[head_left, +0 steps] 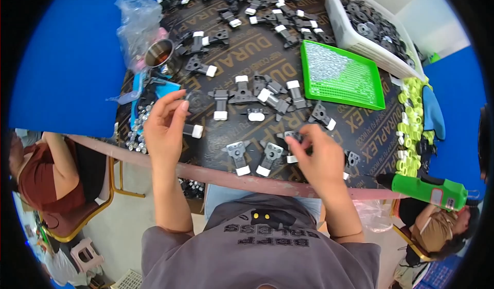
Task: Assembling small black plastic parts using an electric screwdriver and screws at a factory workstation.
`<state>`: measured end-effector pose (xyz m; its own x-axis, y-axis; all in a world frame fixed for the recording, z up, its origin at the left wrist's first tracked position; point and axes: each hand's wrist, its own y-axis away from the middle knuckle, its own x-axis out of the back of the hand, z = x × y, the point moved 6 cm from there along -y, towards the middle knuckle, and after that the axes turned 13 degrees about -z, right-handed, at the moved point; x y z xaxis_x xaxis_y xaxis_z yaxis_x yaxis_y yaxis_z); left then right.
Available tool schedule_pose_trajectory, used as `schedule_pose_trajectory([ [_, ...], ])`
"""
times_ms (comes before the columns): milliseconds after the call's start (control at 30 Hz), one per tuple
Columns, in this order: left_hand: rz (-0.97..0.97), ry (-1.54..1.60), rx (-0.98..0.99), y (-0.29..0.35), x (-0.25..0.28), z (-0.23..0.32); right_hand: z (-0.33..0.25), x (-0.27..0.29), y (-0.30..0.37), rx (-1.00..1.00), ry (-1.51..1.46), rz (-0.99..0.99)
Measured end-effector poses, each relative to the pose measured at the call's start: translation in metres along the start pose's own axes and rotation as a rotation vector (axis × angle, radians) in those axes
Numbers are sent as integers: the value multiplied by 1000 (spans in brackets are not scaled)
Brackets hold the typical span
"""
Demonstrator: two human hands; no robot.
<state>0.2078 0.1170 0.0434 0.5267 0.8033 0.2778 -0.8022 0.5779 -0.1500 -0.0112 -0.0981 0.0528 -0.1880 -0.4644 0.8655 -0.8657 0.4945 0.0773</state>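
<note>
My left hand (165, 129) is raised over the left part of the table, thumb and fingers curled close in a pinch. Whatever lies between the fingertips is too small to make out. Just beyond them is a dark grey round part (197, 103). At the right of centre, my right hand (323, 160) has its fingers closed on a black bracket (291, 134), partly hidden by the hand. Two similar brackets with white ends, one (237, 156) and another (270, 158), lie near the front edge. More brackets (242, 90) lie across the middle.
A green tray (381, 91) holds small silvery pieces. Behind it stands a white basket (337, 14) of dark discs. A metal cup (160, 54) and plastic bag (136, 26) are at left. Yellow rings (410, 124) and a green electric screwdriver (429, 190) lie right. Seated people flank the table.
</note>
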Motion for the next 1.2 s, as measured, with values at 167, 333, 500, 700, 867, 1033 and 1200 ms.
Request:
schedule_pose_trajectory([
  [167,-130,444,81,6,-33,8,-8,37,11,261,-352,113],
  [333,-387,415,-18,53,-99,56,-34,27,32,439,-715,-5],
  [500,-388,164,-295,60,-117,69,10,85,83,702,-624,-215],
  [700,-329,103,-107,45,-94,33,220,197,209,-393,-296,543],
  [867,-294,78,-77,52,-94,32,478,251,255,-913,-116,957],
  [1033,-395,-35,-141,57,-104,42,588,262,259,-807,-384,1057],
  [1200,-304,-141,-122,57,-81,37,520,283,232,-413,-136,1306],
])
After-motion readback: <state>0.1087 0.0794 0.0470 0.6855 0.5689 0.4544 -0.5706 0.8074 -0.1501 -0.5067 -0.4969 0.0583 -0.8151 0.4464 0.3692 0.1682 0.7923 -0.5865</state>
